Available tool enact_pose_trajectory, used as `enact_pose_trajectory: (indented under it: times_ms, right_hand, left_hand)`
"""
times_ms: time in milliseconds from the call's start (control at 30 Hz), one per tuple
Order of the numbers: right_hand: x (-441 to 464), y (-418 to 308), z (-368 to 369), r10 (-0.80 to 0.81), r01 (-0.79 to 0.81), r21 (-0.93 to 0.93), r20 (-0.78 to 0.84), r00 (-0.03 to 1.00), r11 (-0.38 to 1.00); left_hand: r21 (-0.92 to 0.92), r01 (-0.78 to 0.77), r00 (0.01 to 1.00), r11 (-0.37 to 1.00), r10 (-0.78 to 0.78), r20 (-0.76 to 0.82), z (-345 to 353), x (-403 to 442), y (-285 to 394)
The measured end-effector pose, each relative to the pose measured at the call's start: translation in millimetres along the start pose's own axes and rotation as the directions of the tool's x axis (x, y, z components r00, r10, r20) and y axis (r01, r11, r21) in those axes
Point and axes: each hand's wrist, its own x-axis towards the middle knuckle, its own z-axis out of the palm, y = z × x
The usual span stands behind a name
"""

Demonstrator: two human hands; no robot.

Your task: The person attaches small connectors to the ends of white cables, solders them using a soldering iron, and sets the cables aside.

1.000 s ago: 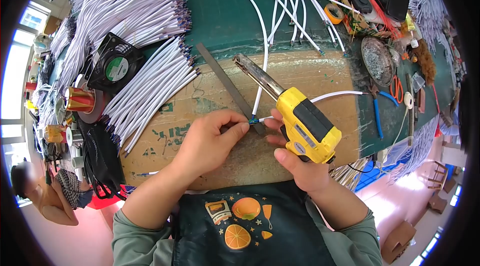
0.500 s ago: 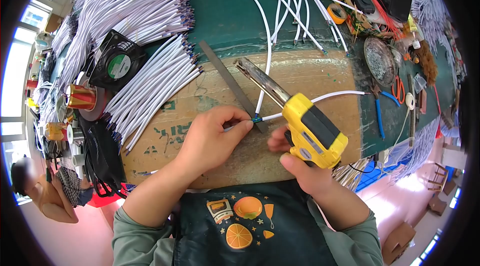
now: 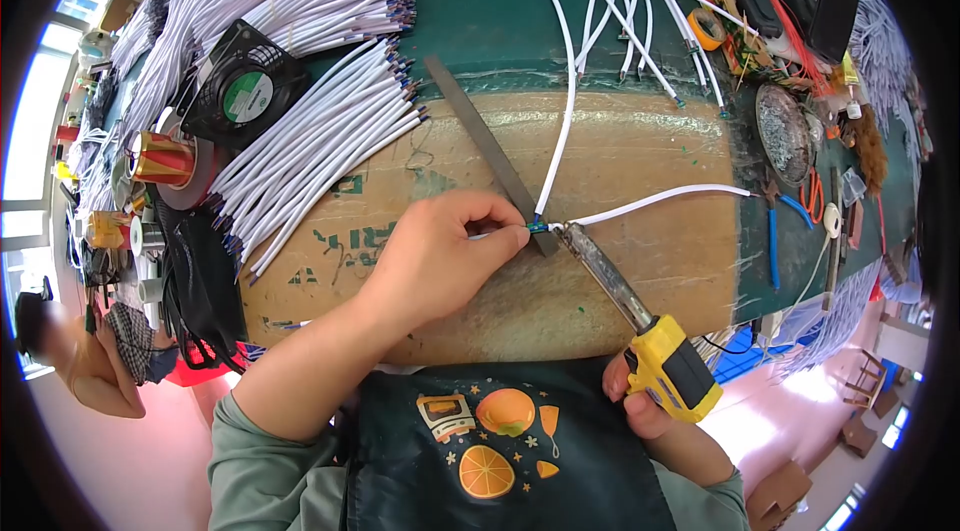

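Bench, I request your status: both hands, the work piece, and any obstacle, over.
Left hand pinching small green piece at white cable end. Right hand gripping yellow tool, tip close by, contact unclear. Metal strip beneath; no obstruction visible.

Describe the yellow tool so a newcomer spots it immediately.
Find the brown cardboard sheet in front of the person's dark apron. By its near right corner, the right hand holds a yellow-and-black tool. Its long metal barrel and yellow body distinguish it from the flat grey strip.
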Motion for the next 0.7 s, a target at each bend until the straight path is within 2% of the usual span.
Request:
enact_pose_trajectory:
  times_ms: [300,433,500,700]
  right_hand:
    - [2.2,-3.1,10.9,0.019,-0.021,-0.035,-0.082,0.996,0.999]
    - [1.8,-1.6,11.3,0.017,-0.022,-0.061,-0.069,0.997,0.998]
    - [2.8,-6.4,15.2,0.088,-0.084,0.043,-0.1,0.991,0.996]
    - [6.0,-9.6,17.8,0.085,-0.077,0.089,-0.097,0.992,0.993]
  left_hand:
    - [-0.063,0.019,1.0,0.998,-0.02,-0.014,3.5,1.1,-5.4]
    - [-0.056,0.056,0.998,0.997,-0.056,-0.008,3.5,0.6,-1.0]
    - [-0.054,0.051,0.999,0.997,-0.052,-0.009,3.7,0.7,-0.9]
    - [-0.034,0.052,0.999,0.998,-0.052,-0.009,3.6,0.9,-0.2]
